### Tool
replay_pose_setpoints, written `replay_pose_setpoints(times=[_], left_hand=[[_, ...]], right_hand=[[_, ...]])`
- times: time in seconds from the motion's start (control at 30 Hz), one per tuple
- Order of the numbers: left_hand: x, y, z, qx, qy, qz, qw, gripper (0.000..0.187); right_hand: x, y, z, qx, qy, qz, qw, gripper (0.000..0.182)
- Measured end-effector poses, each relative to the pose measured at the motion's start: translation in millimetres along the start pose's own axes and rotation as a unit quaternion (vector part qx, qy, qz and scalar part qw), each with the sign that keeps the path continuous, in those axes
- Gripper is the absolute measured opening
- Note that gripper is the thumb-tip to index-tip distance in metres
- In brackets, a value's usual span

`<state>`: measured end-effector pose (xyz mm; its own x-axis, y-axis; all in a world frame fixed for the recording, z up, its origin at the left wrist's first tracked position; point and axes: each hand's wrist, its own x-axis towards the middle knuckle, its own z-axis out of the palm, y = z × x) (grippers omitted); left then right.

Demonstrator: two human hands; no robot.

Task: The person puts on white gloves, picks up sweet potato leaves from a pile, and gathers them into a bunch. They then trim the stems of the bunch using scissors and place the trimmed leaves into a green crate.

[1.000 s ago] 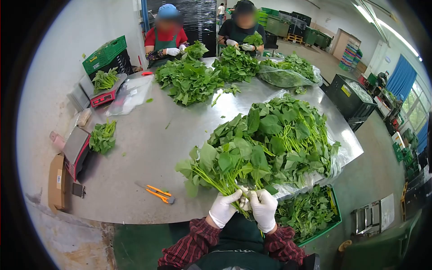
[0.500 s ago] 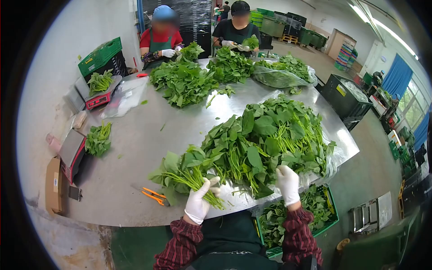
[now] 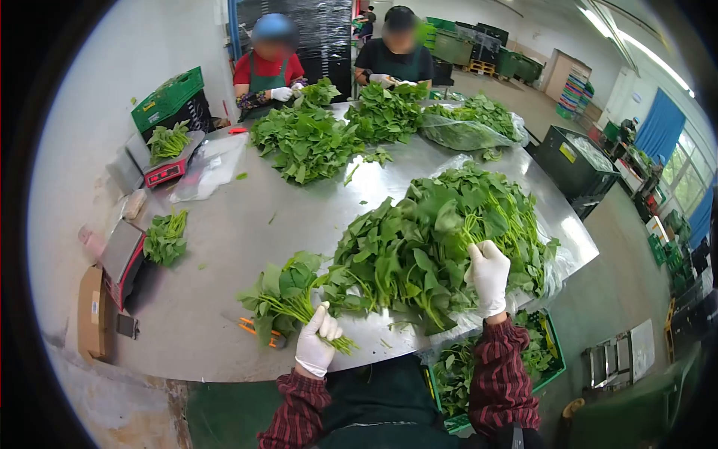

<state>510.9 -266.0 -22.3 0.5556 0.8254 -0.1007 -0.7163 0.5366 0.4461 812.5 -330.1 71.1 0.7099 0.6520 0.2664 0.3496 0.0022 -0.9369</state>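
Observation:
My left hand (image 3: 317,341), in a white glove, is closed round the stems of a bunch of leafy greens (image 3: 288,295). The leaves point away to the left, and the cut stem ends stick out below my fist. My gloved right hand (image 3: 490,278) pinches a stem at the near right side of a large heap of leafy greens (image 3: 419,239). Beneath the held bunch lie orange-handled snips (image 3: 258,329), partly covered by its leaves.
A steel table (image 3: 239,224) carries more heaps (image 3: 307,142) at the far side, where two people handle greens. Scales (image 3: 164,172) and a small bunch (image 3: 166,238) are at left. A green crate (image 3: 553,344) of greens stands below the near edge.
My left hand has moved left and slightly down with its bunch, which now overlaps the snips. My right hand has gone up and right onto stems in the heap.

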Motion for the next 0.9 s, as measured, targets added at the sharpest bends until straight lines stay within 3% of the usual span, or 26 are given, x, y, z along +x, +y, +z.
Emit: replay_pose_setpoints(times=[0.13, 0.2, 0.37, 0.5, 0.57, 0.67, 0.73, 0.8, 0.9], left_hand=[[3, -14, 8, 0.000, -0.001, -0.034, 0.999, 0.012], [3, -21, 11, 0.011, 0.009, -0.025, 1.000, 0.014], [7, -36, 31, 0.040, 0.040, -0.027, 0.998, 0.009], [12, -45, 56, 0.080, 0.029, -0.016, 0.996, 0.012], [14, -49, 65, 0.109, 0.024, -0.004, 0.994, 0.012], [18, -56, 73, 0.162, 0.024, -0.002, 0.987, 0.014], [21, -61, 74, 0.176, 0.018, -0.006, 0.984, 0.016], [23, -63, 67, 0.156, 0.020, -0.015, 0.987, 0.017], [21, -58, 62, 0.183, -0.004, -0.069, 0.981, 0.020]], right_hand=[[-21, -13, 1, 0.105, -0.034, 0.132, 0.985, 0.018], [-37, -20, 3, 0.173, 0.047, 0.070, 0.981, 0.018], [-76, -5, 22, 0.234, 0.061, 0.090, 0.966, 0.018], [-91, -9, 32, 0.222, 0.115, 0.051, 0.967, 0.018], [-91, -10, 31, 0.201, 0.007, 0.106, 0.974, 0.015], [-106, -9, 31, 0.126, -0.069, 0.139, 0.980, 0.011], [-119, 16, 39, 0.016, -0.124, 0.011, 0.992, 0.008], [-128, 1, 40, -0.030, -0.197, -0.031, 0.980, 0.008], [-126, 6, 37, -0.083, -0.224, -0.058, 0.969, 0.015]])
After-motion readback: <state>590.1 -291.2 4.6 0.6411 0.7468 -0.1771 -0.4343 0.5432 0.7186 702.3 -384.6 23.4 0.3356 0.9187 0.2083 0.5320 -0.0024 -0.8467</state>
